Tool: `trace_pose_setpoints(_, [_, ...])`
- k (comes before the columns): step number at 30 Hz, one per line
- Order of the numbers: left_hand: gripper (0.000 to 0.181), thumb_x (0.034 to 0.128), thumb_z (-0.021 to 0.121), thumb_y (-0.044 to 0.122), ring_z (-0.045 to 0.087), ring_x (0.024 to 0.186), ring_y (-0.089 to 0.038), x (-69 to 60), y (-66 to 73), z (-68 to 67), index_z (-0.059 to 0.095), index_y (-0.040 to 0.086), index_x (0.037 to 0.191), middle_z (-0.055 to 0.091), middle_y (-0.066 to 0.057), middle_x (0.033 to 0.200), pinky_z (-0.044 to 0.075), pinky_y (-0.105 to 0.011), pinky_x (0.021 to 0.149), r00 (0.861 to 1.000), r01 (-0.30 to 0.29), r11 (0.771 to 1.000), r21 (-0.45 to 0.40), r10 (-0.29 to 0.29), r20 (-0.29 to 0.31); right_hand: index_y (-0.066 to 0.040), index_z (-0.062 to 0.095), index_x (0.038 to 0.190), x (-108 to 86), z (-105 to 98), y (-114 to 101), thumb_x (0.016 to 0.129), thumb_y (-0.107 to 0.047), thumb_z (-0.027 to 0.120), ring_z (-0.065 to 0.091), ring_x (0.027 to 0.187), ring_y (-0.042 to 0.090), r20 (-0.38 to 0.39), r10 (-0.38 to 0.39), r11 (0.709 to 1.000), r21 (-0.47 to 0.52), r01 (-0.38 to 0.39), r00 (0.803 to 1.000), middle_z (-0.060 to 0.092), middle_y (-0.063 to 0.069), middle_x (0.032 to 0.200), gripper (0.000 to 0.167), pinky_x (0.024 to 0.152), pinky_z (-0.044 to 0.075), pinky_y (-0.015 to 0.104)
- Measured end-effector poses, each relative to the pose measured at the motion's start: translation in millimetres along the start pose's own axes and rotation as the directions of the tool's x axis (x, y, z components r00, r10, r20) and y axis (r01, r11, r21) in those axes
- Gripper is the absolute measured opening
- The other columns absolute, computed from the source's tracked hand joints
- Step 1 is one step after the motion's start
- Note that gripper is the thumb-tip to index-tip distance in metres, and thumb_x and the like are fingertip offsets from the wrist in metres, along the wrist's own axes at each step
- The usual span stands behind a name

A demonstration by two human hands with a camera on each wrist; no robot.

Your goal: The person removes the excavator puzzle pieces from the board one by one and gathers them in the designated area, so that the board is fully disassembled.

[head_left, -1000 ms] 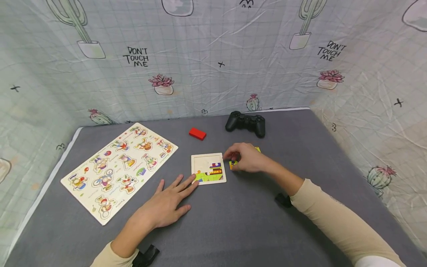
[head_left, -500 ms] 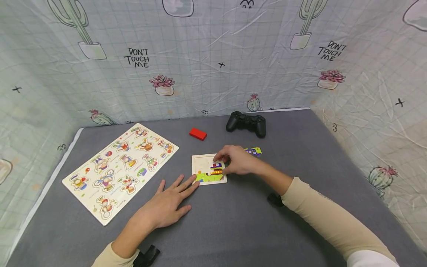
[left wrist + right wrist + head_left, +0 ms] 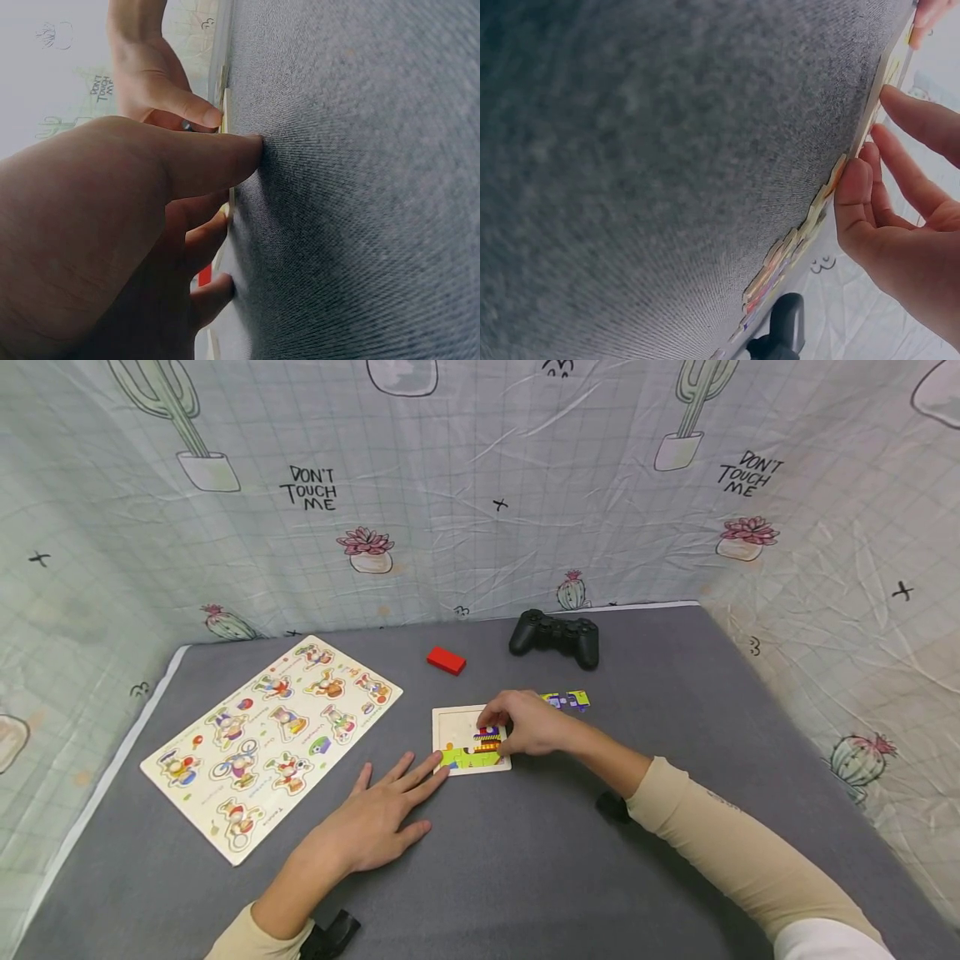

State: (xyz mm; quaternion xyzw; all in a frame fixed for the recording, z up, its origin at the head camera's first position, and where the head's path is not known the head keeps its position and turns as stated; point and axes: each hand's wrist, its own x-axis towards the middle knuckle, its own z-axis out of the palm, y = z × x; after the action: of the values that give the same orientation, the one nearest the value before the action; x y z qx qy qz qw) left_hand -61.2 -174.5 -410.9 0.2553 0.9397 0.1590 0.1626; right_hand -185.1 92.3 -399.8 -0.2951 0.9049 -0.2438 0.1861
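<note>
A small square wooden puzzle tray lies mid-table, with green pieces along its bottom and a striped train part above them at the right. My left hand rests palm down with fingers spread, its fingertips at the tray's lower left corner; its thumb touches the cloth in the left wrist view. Over the tray's right side, my right hand has thumb and fingers curled in a pinch around a puzzle piece, mostly hidden by the fingers. Its fingers are at the tray edge in the right wrist view.
Loose puzzle pieces lie behind my right hand, in a row in the right wrist view. A black game controller and a red block are at the back. A large picture board lies at the left.
My right hand has moved left from beside the tray to over its right side, uncovering more of the loose pieces behind it. My left hand has stayed in place.
</note>
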Motion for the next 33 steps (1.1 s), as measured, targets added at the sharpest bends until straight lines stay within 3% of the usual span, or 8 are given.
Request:
trace_pose_setpoints(13, [0.070,0.1023,0.067,0.033,0.019,0.161,-0.036,-0.1,-0.5,1.0,0.035,0.025,0.164,0.020,0.007,0.175,0.010,-0.082,0.117,1.000,-0.010,1.000,-0.002,0.010,-0.013,-0.011,0.074,0.115,-0.2,2.6,-3.9,0.081,-0.005,0.086,0.059,0.097,0.017,-0.023,-0.008,1.000,-0.016,0.008,1.000,0.067,0.003,0.106,0.037,0.091,0.051,0.034])
trace_pose_setpoints(33, [0.069,0.1026,0.066,0.034,0.020,0.161,-0.035,-0.1,0.1,1.1,0.035,0.026,0.164,0.020,0.008,0.174,0.011,-0.082,0.117,1.000,0.000,1.000,0.001,0.000,-0.008,-0.010,0.076,0.112,-0.5,0.6,-8.5,0.081,0.001,0.080,0.057,0.086,0.016,-0.062,-0.040,0.999,-0.018,0.039,0.997,0.068,0.006,0.101,0.033,0.075,0.049,0.026])
